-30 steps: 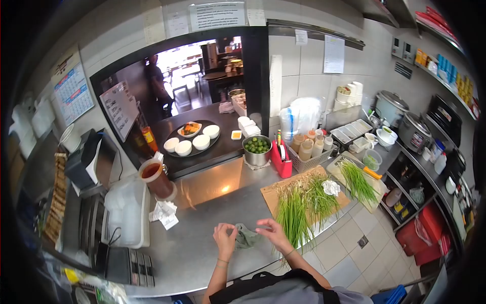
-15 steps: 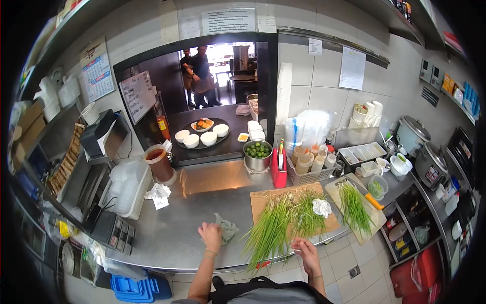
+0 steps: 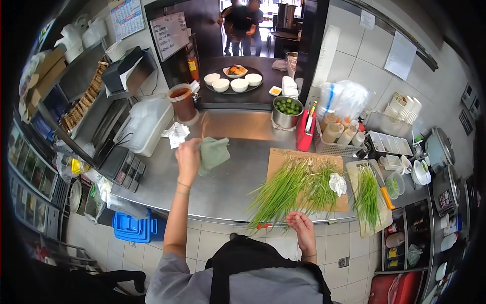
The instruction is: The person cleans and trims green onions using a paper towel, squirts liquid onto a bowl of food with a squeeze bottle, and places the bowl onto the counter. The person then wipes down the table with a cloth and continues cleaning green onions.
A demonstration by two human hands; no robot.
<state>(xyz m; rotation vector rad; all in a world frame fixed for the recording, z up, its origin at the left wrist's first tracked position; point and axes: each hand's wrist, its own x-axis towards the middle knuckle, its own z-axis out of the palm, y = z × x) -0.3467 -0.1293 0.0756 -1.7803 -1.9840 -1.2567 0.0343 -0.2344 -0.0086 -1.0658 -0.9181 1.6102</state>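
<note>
Left hand (image 3: pixel 188 158): raised over the metal counter (image 3: pixel 230 195), left of the middle. Fingers pinched on a green cloth (image 3: pixel 214 155) along its left side; cloth spreads out to the right of the hand. Cannot tell whether its lower corner touches the counter.

Right hand (image 3: pixel 302 228): at the counter's front edge, just beside the loose ends of the green onions (image 3: pixel 281 188). Fingers half curled; cannot tell whether anything sits between them.

Surroundings: green onions lie in two bunches on a brown sheet (image 3: pixel 276 158), with a crumpled white wad (image 3: pixel 337 185) on the right bunch. Further right, more green onions lie on a cutting board (image 3: pixel 380 225) beside an orange-handled knife (image 3: pixel 388 198). Beyond the left hand: paper slips (image 3: pixel 176 134) and a tub (image 3: pixel 183 105) of red-brown liquid. Pot (image 3: pixel 287 120) of small green limes (image 3: pixel 287 106) stands toward the back, near the serving window.
</note>
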